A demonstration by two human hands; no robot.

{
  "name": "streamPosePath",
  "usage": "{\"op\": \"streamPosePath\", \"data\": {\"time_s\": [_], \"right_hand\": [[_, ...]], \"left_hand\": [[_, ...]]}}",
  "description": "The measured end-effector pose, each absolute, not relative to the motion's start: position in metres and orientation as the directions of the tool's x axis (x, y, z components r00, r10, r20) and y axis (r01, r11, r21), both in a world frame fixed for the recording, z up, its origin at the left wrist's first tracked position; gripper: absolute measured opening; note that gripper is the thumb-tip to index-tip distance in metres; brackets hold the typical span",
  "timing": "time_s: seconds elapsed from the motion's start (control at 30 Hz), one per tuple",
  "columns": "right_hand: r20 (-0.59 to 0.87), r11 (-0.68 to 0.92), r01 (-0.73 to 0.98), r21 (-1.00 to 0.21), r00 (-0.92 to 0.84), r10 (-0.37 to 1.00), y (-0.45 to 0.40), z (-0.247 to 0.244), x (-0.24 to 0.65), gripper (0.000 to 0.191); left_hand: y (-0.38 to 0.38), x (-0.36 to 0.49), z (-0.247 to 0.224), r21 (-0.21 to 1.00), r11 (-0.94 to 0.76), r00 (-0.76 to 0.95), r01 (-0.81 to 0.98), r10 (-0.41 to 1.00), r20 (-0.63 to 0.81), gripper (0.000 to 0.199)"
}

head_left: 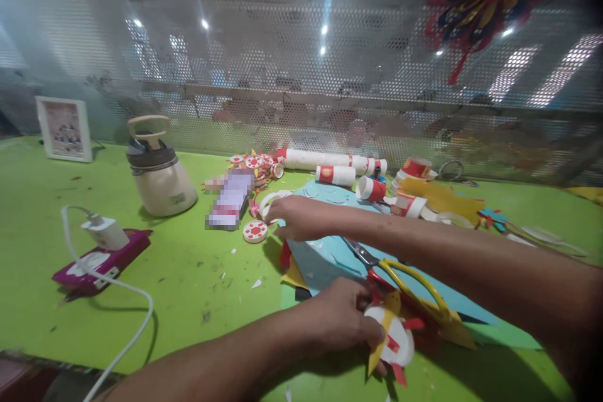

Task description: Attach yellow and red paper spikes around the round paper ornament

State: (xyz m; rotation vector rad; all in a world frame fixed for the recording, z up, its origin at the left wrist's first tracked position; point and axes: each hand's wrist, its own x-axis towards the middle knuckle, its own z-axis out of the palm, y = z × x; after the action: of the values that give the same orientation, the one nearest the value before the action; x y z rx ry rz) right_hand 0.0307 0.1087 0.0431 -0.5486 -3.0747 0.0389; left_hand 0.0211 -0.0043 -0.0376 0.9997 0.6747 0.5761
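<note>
Head view, paper craft: a white rounded paper craft [404, 339] is crossed by a pointed yellow strip; red tabs stick out around it, and a red patch is set on its face.
Craft location: it is held above the near part of the green table [188, 301], right of centre, close to the yellow handles of the scissors [372, 259].
Left forearm and hand: the arm is extended from the lower left, with the left hand [342, 317] turned inward.
Left grip: closed on the craft's left side, with the thumb laid over its face and fingers partly hidden.
Right forearm and hand: the arm is stretched from the right edge across the blue paper [325, 264], with the right hand [301, 217] lowered, fingers toward the left.
Right grip: the fingers are placed at the white paper ring [268, 202]; whether it is pinched or only touched cannot be told.
Beside the right hand: a red-patterned round disc [255, 232] is laid flat, with a pixelated phone [230, 201] to its left.
Beneath the right forearm: the scissors are rested on the blue paper.
Behind: a red-and-white paper cup [372, 188] is seen tipped on its side.
Far left: a lidded bottle [164, 182] is stood upright.
</note>
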Motion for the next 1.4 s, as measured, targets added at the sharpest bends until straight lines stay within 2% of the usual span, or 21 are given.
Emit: {"op": "streamPosePath", "data": {"time_s": [0.1,0.23,0.4,0.53,0.57,0.63,0.73,0.8,0.87,0.93,1.03,1.17,1.27,1.4], "right_hand": [[-0.072,0.945,0.327,0.023,-0.942,0.327,0.11,0.035,-0.008,0.035],[-0.133,0.919,0.387,0.069,-0.91,0.393,0.116,0.021,-0.031,0.03],[-0.059,0.922,0.387,0.037,-0.92,0.388,0.108,0.017,-0.022,0.033],[0.019,0.921,0.388,-0.021,-0.921,0.389,0.083,0.046,0.01,0.037],[0.05,0.919,0.392,-0.045,-0.918,0.394,0.075,0.055,0.023,0.038],[0.205,0.91,0.369,-0.191,-0.891,0.404,0.06,0.071,0.057,0.04],[0.316,0.798,0.423,-0.429,-0.758,0.571,0.045,0.081,0.12,0.045],[0.294,0.649,0.431,-0.628,-0.64,0.71,0.042,0.076,0.16,0.047],[0.224,0.473,0.348,-0.809,-0.561,0.797,0.042,0.063,0.193,0.045],[0.159,0.315,0.215,-0.925,-0.532,0.832,0.042,0.048,0.214,0.047],[0.158,0.146,-0.065,-0.987,-0.543,0.825,0.044,0.028,0.23,0.055],[0.202,0.041,-0.292,-0.956,-0.548,0.812,0.048,0.012,0.235,0.051],[0.23,0.04,-0.338,-0.94,-0.546,0.806,0.048,0.009,0.237,0.045],[0.178,0.012,-0.302,-0.953,-0.53,0.829,0.044,0.012,0.237,0.04]], "left_hand": [[-0.003,0.022,-0.039,0.884,0.432,0.646,-0.179,0.729,-0.226,0.042],[-0.002,0.023,-0.04,0.864,0.455,0.641,-0.215,0.733,-0.226,0.043],[-0.003,0.023,-0.042,0.869,0.45,0.608,-0.206,0.755,-0.247,0.039],[0.0,0.021,-0.042,0.876,0.432,0.59,-0.214,0.772,-0.236,0.037],[0.001,0.02,-0.041,0.882,0.421,0.58,-0.212,0.781,-0.233,0.035],[0.001,0.018,-0.037,0.883,0.416,0.568,-0.217,0.79,-0.232,0.032],[0.0,0.015,-0.026,0.859,0.441,0.561,-0.26,0.793,-0.238,0.03],[-0.002,0.013,-0.019,0.865,0.428,0.565,-0.263,0.795,-0.222,0.028],[-0.004,0.012,-0.012,0.875,0.413,0.536,-0.251,0.812,-0.23,0.028],[-0.005,0.011,-0.009,0.877,0.41,0.53,-0.249,0.816,-0.232,0.02],[-0.003,0.01,-0.006,0.876,0.404,0.513,-0.264,0.828,-0.227,0.022],[0.003,0.009,-0.006,0.858,0.44,0.506,-0.267,0.821,-0.264,0.023],[0.008,0.009,-0.008,0.837,0.464,0.467,-0.289,0.832,-0.3,0.029],[0.01,0.009,-0.008,0.833,0.462,0.434,-0.303,0.845,-0.311,0.037]]}}
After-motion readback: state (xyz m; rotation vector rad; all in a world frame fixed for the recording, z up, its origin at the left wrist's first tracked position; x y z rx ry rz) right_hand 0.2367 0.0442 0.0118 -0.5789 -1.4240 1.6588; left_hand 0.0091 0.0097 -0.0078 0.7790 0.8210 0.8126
